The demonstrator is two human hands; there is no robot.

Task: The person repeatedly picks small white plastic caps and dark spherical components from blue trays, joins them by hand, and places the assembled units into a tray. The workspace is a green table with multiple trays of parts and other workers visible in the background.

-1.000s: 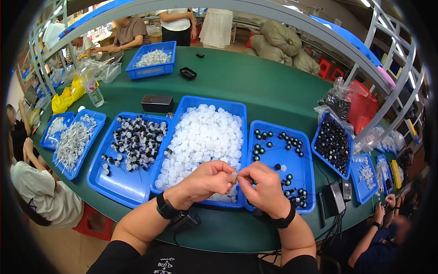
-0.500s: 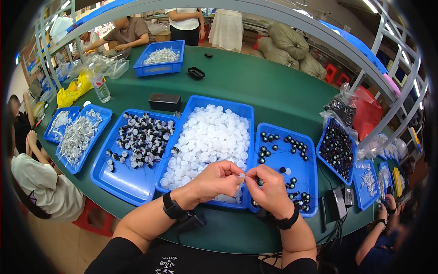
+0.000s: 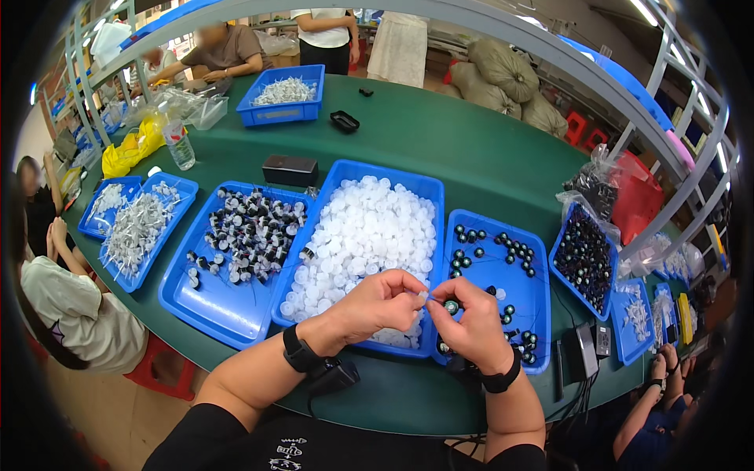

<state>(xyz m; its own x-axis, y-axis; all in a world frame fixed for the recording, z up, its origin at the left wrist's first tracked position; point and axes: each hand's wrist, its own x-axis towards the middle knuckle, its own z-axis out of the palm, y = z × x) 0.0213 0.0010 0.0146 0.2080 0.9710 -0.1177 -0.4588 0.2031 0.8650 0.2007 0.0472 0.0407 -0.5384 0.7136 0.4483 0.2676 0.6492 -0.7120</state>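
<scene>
Above the near right part of the middle tray, my left hand [image 3: 381,304] pinches a small translucent white cap [image 3: 424,295] between thumb and fingertips. My right hand [image 3: 476,320] is closed close beside it, fingertips nearly touching the left ones. Between its thumb and forefinger shows a dark, shiny round part [image 3: 451,307], larger to the eye than those in the tray below. The fingers hide any wire on it. Under my hands, the middle blue tray [image 3: 438,206] is heaped with white caps [image 3: 369,228]. The right blue tray [image 3: 536,314] holds scattered dark round parts [image 3: 514,253] with thin wires.
Left of the middle stands a blue tray [image 3: 192,306] of capped dark parts. A black box [image 3: 290,170] sits behind it. Another tray of dark parts [image 3: 582,255] and a black adapter [image 3: 580,352] lie right. A grey metal frame [image 3: 503,20] arches overhead. People sit at both sides.
Both hands stay together at nearly the same place. The dark round part shows more openly between the right thumb and forefinger. The whole view has shifted slightly.
</scene>
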